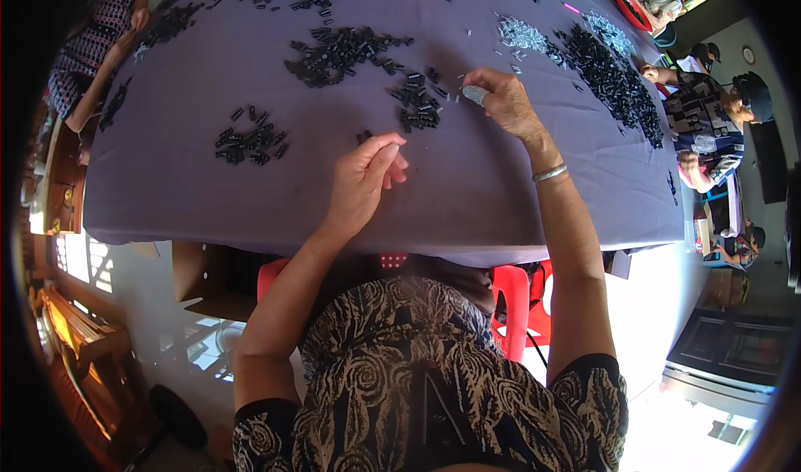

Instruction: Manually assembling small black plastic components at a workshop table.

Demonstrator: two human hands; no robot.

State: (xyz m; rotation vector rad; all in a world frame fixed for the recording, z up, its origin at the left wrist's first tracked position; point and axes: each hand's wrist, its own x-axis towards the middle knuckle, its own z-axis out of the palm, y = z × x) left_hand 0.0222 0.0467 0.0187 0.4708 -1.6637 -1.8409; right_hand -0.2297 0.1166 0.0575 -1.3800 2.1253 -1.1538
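My left hand (pixel 364 180) is above the near middle of the table, thumb and fingertips pressed together. Whatever they pinch, if anything, is too small to make out. A dark small piece (pixel 365 136) shows just beyond it. Farther right, my right hand (pixel 507 105) is closed, fingers curled in. A grey, speckled covering or object (pixel 476 95) shows at its thumb; I cannot tell which. Small clear pieces (pixel 453 98) lie close to those fingertips. Between the hands and slightly beyond is a small pile of short black cylindrical pieces (pixel 419 105).
A purple-grey cloth (pixel 317 209) covers the table. Black pieces form a left pile (pixel 250 141), a larger middle pile (pixel 342 55) and a long right heap (pixel 613 80). Clear pieces (pixel 521 34) lie at back right. People sit at the left (pixel 92 55) and right (pixel 709 121) edges.
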